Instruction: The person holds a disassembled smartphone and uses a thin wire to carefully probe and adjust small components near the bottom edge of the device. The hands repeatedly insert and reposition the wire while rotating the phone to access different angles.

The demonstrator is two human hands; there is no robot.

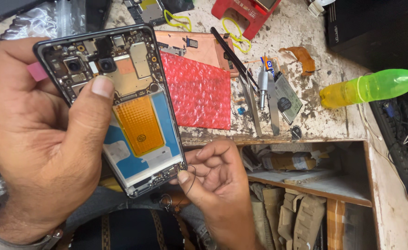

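Above a cluttered desk (306, 28), left hand (37, 139) clamps an opened phone (120, 106), thumb steadying it, while right hand (218, 180) pinches a thin wire (192, 178) at its lower edge.

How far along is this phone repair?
Done: the phone lies opened, back cover off, boards and orange patch bare. In hand: the left hand holds it, the right hand pinches a thin black wire at its bottom edge. Left: tweezers and loose parts still on the bench.

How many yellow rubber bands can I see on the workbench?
2. One yellow rubber band lies at the top of the workbench, beside a circuit board. The other lies against the red stand, to the right. More may be hidden under the clutter.
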